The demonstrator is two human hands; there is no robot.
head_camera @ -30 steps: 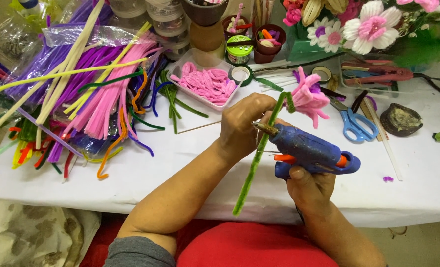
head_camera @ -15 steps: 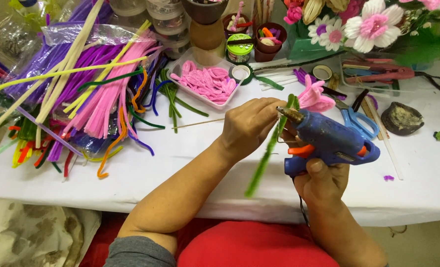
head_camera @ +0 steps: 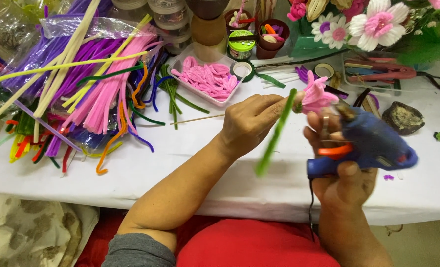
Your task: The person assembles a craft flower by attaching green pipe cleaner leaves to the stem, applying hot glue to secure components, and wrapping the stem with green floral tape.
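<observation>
across the white table [head_camera: 190, 168], left of the pink flower, sprawls a big heap of coloured pipe cleaners [head_camera: 81, 94]; a clear tray of pink petals [head_camera: 207, 78] lies up-left of the flower, finished flowers [head_camera: 368, 24] above it. the right hand [head_camera: 341, 173] is wrapped around a blue glue gun [head_camera: 366, 146] just right of and below the flower. the left hand [head_camera: 249, 123] pinches the green stem [head_camera: 278, 133] just left of the pink flower [head_camera: 316, 96], which tops that stem above the table
</observation>
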